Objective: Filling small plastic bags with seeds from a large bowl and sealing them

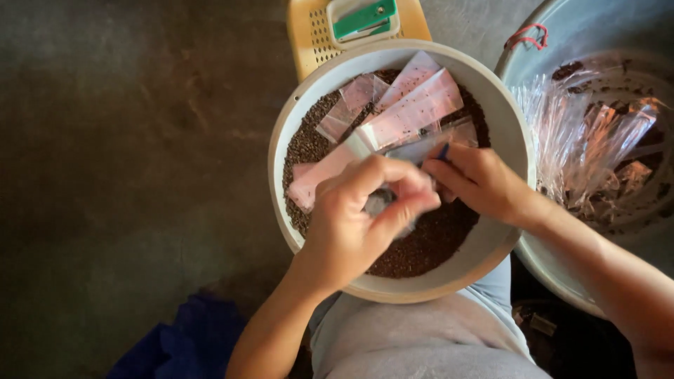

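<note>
left hand pinching small bag over bowl centre, catching spills | right hand gripping bag's far end, steadying

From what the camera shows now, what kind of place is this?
Probably a small home workshop for packing seeds by hand, on a bare floor: a bowl full of dark seeds, small plastic bags on them, and a stapler nearby.

Lit softly and evenly from above, dim over the floor at left. Blurred with motion at the left hand. Glared on the clear bags. Darkened toward corners.
</note>
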